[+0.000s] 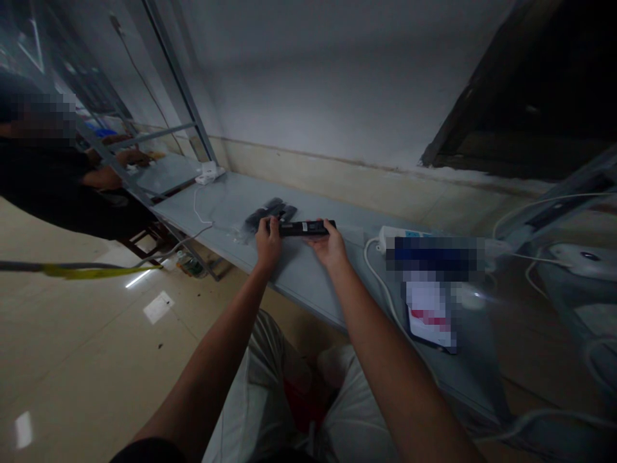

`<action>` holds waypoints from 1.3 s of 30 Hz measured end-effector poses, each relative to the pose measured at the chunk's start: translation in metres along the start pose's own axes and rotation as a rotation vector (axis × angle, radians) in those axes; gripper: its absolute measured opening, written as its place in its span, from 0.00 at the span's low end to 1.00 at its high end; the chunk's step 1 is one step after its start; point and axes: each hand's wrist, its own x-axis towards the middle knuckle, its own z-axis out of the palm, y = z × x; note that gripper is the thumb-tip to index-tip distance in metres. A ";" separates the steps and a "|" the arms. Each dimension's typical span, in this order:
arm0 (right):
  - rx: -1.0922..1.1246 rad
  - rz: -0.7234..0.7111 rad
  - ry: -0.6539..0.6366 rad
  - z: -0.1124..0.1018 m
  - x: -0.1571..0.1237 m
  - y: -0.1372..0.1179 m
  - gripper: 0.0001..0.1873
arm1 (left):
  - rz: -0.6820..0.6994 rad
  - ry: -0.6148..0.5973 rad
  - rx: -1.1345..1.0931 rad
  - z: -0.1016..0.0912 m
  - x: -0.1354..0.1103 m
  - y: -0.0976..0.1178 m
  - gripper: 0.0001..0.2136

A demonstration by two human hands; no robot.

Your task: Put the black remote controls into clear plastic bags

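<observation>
A long black bar [297,228] with a small white label lies level between my hands, a little above the grey tabletop; its exact kind is unclear. My left hand [268,242] is closed on its left end, with the thumb on top. At the other end, my right hand [330,244] grips it, thumb above and fingers underneath. Just behind and left of the bar is a small heap of dark pieces [270,212], some apparently in clear plastic, too blurred to name.
On the right of the grey table [216,202] are a white power strip [385,239], a white cable [380,283] and a partly blurred-out phone-like object [429,333]. A white adapter [209,172] sits at the far left. A co-worker [53,173] sits beyond a metal frame [178,71].
</observation>
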 end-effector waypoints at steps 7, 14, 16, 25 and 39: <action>0.010 -0.009 0.038 0.001 0.001 -0.003 0.06 | -0.104 0.012 -0.138 0.001 0.000 -0.002 0.31; 0.003 -0.018 0.038 0.003 -0.001 -0.002 0.05 | -0.173 -0.008 -0.229 0.003 0.001 -0.006 0.32; 0.006 -0.015 0.042 0.002 -0.001 -0.002 0.05 | -0.221 -0.009 -0.236 0.003 0.001 -0.006 0.32; -0.008 -0.013 0.045 0.001 0.002 -0.002 0.05 | -0.191 0.045 -0.194 0.002 0.003 -0.008 0.28; 0.046 -0.081 0.049 0.002 0.002 -0.004 0.03 | 0.135 -0.176 0.074 -0.003 -0.004 0.005 0.13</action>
